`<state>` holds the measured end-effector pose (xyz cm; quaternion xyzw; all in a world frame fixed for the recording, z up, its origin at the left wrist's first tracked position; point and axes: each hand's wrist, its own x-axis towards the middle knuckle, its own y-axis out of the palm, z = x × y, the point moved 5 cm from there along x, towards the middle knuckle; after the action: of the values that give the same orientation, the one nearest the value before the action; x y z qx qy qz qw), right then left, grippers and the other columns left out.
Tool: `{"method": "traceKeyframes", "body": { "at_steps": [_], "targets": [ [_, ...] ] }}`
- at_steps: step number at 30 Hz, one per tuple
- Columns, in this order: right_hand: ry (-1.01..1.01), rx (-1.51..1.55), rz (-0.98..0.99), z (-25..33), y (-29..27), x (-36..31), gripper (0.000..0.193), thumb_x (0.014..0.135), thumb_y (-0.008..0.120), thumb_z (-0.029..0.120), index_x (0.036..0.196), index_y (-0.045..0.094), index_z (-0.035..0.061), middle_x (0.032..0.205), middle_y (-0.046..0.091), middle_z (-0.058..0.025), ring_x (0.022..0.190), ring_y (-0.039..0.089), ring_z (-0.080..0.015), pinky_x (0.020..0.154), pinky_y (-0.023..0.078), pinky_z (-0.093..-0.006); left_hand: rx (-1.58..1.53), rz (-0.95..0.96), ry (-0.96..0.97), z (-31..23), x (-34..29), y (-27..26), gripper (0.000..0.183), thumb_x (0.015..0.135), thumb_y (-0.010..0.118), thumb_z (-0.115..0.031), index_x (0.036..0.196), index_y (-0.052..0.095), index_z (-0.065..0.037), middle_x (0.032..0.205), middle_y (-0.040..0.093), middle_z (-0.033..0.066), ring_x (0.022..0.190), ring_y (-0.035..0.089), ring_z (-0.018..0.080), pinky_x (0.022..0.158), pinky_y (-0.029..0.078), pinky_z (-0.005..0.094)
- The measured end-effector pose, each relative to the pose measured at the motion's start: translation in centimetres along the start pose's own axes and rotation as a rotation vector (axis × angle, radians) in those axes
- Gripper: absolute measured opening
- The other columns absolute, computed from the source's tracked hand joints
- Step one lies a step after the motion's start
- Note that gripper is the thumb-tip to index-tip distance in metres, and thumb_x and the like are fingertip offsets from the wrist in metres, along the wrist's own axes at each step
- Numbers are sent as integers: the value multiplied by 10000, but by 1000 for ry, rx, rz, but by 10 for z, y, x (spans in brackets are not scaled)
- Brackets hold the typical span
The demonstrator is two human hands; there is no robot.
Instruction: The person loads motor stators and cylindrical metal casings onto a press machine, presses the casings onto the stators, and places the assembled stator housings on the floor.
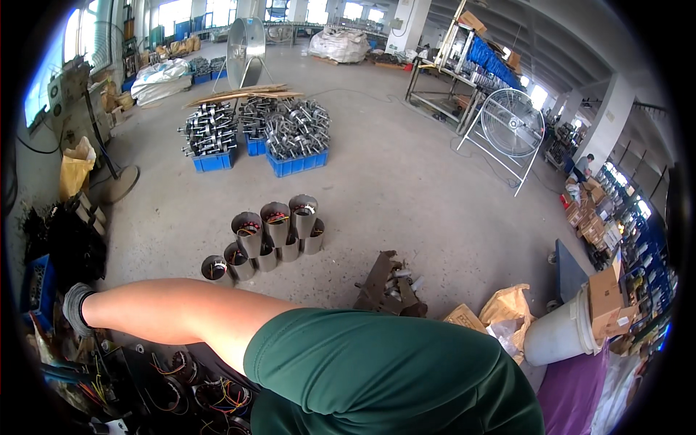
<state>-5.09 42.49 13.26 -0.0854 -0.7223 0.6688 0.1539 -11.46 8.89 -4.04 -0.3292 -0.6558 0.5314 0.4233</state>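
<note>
My right arm, in a short green sleeve, stretches across the lower part of the view toward the left. At its end my right hand [75, 309] wears a grey knitted glove. Mostly the cuff shows; the fingers are hidden, and I cannot tell what they hold. Close beside it stands a blue crate [45, 279] of small parts. Below my forearm lie several motor stators [174, 391] with copper windings and coloured wires, on a dark surface. My left hand is not in view.
Grey metal cylinders [277, 230] with wires inside stand stacked on the floor ahead. Beyond them, blue crates [301, 164] hold piled metal shafts. A torn carton [375, 283] of scrap, a white bucket [558, 335] and a large fan [512, 123] stand to the right. A person [583, 167] works far right.
</note>
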Motion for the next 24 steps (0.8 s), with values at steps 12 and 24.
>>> {"method": "traceKeyframes", "body": {
  "at_steps": [12, 24],
  "targets": [
    [-15, -9, -44, 3, 7, 6, 437, 831, 718, 445, 1190, 796, 208, 1175, 766, -55, 1053, 713, -288, 742, 557, -482, -142, -177, 4, -40, 17, -11, 564, 901, 751, -368, 1374, 616, -93, 1355, 648, 193, 1164, 644, 338, 1048, 511, 378],
    [-76, 10, -8, 7, 14, 16, 423, 829, 702, 409, 1204, 789, 232, 1205, 754, -48, 1104, 697, -280, 771, 535, -500, -192, -188, 24, -61, 38, -2, 519, 910, 753, -321, 1343, 627, -62, 1312, 662, 187, 1136, 649, 320, 1022, 522, 376]
  ]
}}
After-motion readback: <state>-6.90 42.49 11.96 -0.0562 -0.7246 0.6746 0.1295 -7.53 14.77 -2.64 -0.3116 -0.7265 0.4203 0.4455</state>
